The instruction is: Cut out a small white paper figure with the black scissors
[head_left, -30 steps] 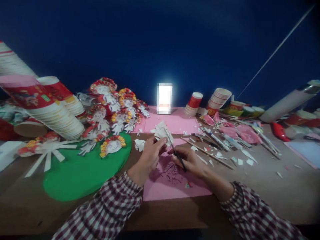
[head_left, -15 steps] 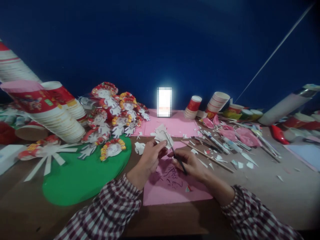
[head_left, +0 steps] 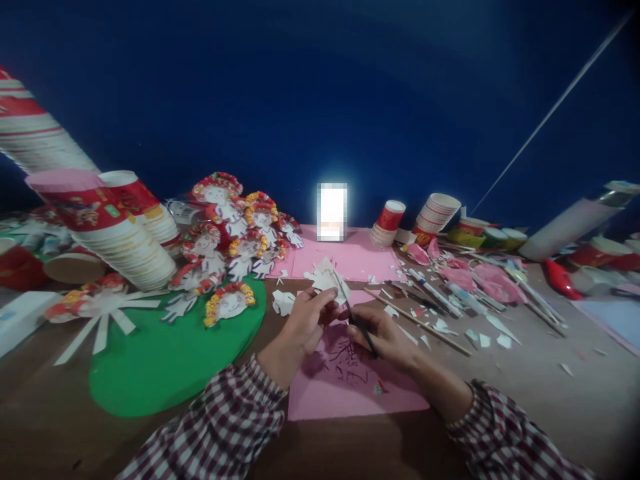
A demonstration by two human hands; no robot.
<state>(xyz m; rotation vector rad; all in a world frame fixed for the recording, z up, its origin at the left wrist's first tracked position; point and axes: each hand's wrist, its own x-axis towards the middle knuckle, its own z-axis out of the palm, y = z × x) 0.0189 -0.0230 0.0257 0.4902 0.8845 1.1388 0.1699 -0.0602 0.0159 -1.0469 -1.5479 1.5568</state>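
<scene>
My left hand (head_left: 309, 327) pinches a small piece of white paper (head_left: 326, 275) between thumb and fingers. In my right hand (head_left: 383, 333) is a pair of scissors (head_left: 364, 328) with dark handles, their blades pointing up and away at the paper's right edge. Whether the blades are parted is too blurred to tell. Both hands hover over a pink sheet (head_left: 320, 400) with dark handwriting and a tiny coloured scrap on it. A white paper cut-out (head_left: 283, 302) lies left of my left hand.
Paper-cup stacks (head_left: 120, 247) lean at the left, near paper dolls (head_left: 220, 200) and a green sheet (head_left: 150, 373). A wooden stick (head_left: 425, 323), pens (head_left: 440, 293), pink crumpled paper (head_left: 495, 283) and white scraps lie at the right. A bright blurred screen (head_left: 332, 210) stands at the back.
The whole view has shifted slightly, so everything sits a little lower and to the right. Both hands keep hold of the paper and scissors in nearly the same pose.
</scene>
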